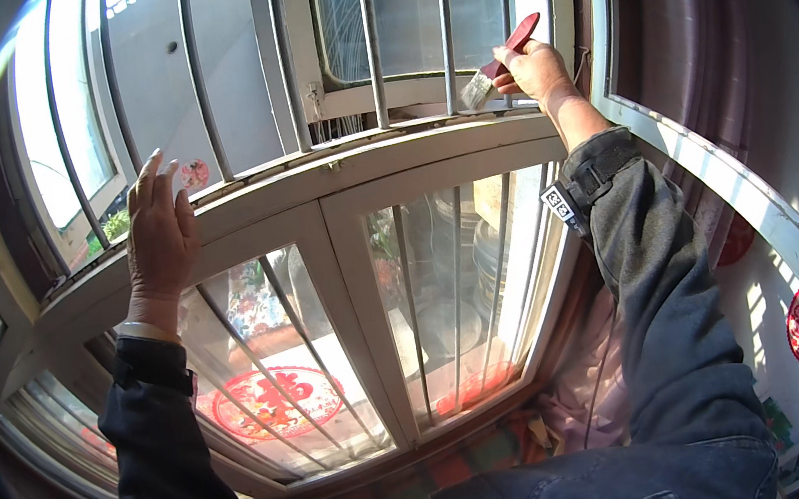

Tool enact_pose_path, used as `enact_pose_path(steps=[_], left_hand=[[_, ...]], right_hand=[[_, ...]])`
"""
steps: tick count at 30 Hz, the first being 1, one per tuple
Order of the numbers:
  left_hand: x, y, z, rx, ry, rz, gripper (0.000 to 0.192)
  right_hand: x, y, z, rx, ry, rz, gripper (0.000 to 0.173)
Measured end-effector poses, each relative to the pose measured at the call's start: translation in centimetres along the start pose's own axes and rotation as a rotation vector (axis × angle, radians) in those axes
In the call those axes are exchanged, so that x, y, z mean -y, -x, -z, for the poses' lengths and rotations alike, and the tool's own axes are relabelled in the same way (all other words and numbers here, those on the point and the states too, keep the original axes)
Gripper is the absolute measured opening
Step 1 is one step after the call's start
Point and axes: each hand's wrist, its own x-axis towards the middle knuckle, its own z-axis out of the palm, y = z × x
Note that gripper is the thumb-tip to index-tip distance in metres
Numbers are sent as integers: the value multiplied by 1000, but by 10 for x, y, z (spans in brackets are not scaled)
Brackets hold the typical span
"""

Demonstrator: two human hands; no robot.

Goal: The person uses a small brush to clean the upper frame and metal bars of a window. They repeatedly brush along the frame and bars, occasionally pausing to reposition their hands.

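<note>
My right hand (535, 72) grips a paintbrush by its dark red handle (522, 32). The pale bristles (477, 90) point down and left, close to the metal window bars (446, 31) just above the wooden crossbar (356, 151) of the window. Over at the left, my left hand (161, 232) is raised with its fingers extended and nothing in it. It lies in front of the left end of the crossbar; whether the palm presses on the wood cannot be seen. Dark worn spots run along the crossbar's upper edge.
An open window sash (722, 169) with peeling white paint juts out at the right, near my right arm. Behind it hangs a mauve curtain (695, 21). Lower glass panes carry red paper decorations (279, 401). Checked cloth (430, 480) lies below the window.
</note>
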Motion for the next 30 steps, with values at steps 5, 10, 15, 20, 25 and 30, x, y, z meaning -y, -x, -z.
enact_pose_path(steps=[5, 10, 15, 20, 25, 30], left_hand=[[-1, 6, -5, 10, 64, 35, 22], [-1, 7, -2, 58, 23, 25, 26], [-4, 6, -3, 75, 30, 64, 27], [-3, 6, -3, 38, 46, 42, 26], [-2, 8, -1, 80, 69, 69, 26], [-4, 7, -2, 43, 83, 59, 24]], right_hand=[[-19, -23, -41, -17, -27, -187, 26], [-11, -21, -50, -148, 167, 157, 22], [-3, -13, -24, 144, -24, -130, 32], [-8, -24, -37, 65, -27, -92, 28], [20, -4, -17, -133, -32, 286, 19], [59, 20, -22, 117, 150, 531, 21]])
